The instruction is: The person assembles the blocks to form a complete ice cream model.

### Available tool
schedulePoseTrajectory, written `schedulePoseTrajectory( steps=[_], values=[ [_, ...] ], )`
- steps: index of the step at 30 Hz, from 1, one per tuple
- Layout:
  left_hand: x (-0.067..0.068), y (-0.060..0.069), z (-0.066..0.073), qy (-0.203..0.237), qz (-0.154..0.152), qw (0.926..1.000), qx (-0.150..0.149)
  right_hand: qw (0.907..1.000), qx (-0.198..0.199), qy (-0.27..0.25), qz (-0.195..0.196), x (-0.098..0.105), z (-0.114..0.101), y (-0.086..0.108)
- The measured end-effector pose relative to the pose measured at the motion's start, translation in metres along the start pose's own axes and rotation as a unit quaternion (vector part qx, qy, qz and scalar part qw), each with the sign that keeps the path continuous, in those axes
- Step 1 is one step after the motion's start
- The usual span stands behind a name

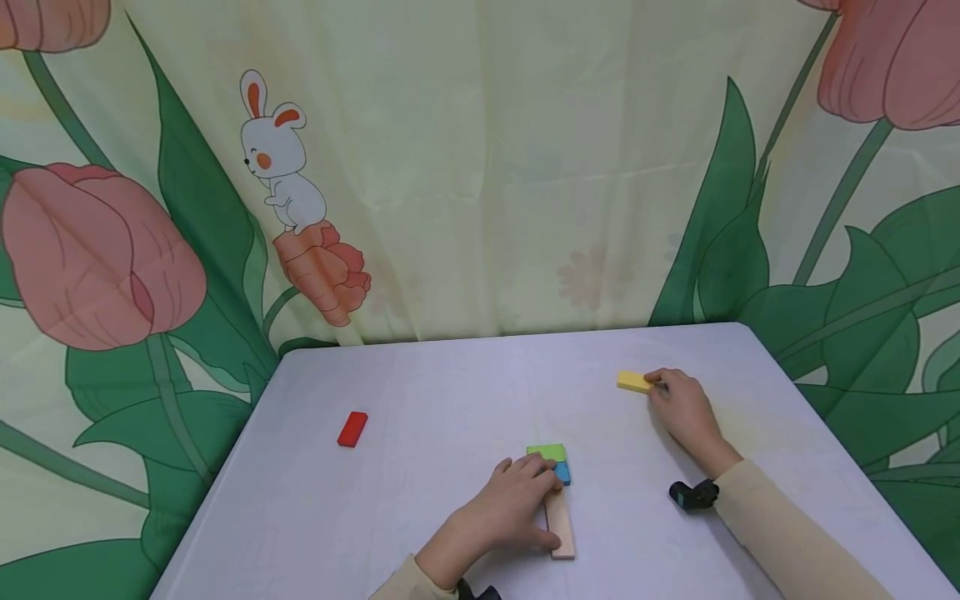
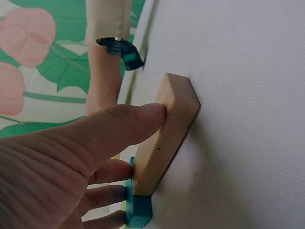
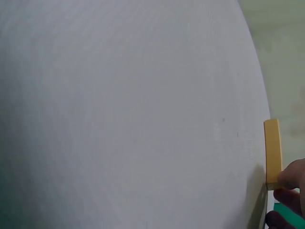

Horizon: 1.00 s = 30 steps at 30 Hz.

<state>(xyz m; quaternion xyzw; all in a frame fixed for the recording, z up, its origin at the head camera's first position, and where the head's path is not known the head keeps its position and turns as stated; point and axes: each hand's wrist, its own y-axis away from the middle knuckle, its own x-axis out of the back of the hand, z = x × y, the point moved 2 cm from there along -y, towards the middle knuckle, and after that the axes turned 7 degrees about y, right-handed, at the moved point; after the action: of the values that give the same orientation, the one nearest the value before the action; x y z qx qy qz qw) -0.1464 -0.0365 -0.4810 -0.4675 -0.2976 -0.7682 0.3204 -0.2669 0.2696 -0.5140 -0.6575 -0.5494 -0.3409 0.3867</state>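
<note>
My left hand (image 1: 510,508) rests over a long plain wooden block (image 1: 559,525); in the left wrist view its thumb lies on the wooden block (image 2: 164,148) and other fingers touch the blue block (image 2: 139,210). The blue block (image 1: 562,473) stands end to end with the wooden one, and a green block (image 1: 547,452) lies across its far end. At the back right, my right hand (image 1: 684,412) pinches one end of a yellow block (image 1: 633,382). In the right wrist view the yellow block (image 3: 273,150) extends from the fingertips (image 3: 289,175).
A red block (image 1: 352,429) lies by itself on the left part of the white table (image 1: 420,383). Behind the table's back edge hangs a curtain (image 1: 480,167) printed with tulips and a rabbit.
</note>
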Motion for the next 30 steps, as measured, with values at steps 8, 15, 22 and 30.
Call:
schedulePoseTrajectory(
  steps=[8, 15, 22, 30],
  values=[
    [-0.001, -0.001, -0.001, -0.003, 0.000, 1.0000, -0.001, 0.9999, 0.010, 0.006, -0.010, -0.002, -0.008, 0.001],
    [-0.002, -0.001, -0.002, -0.001, -0.004, 1.0000, 0.000, 0.9992, 0.033, 0.010, -0.019, -0.003, -0.018, 0.004],
    [-0.002, -0.002, -0.002, 0.000, -0.006, 1.0000, 0.001, 0.9987, 0.039, 0.018, -0.029, -0.009, -0.030, 0.006],
    [-0.002, -0.003, -0.003, -0.003, -0.006, 1.0000, -0.002, 0.9982, 0.050, 0.018, -0.026, -0.017, -0.038, 0.007]
  ],
)
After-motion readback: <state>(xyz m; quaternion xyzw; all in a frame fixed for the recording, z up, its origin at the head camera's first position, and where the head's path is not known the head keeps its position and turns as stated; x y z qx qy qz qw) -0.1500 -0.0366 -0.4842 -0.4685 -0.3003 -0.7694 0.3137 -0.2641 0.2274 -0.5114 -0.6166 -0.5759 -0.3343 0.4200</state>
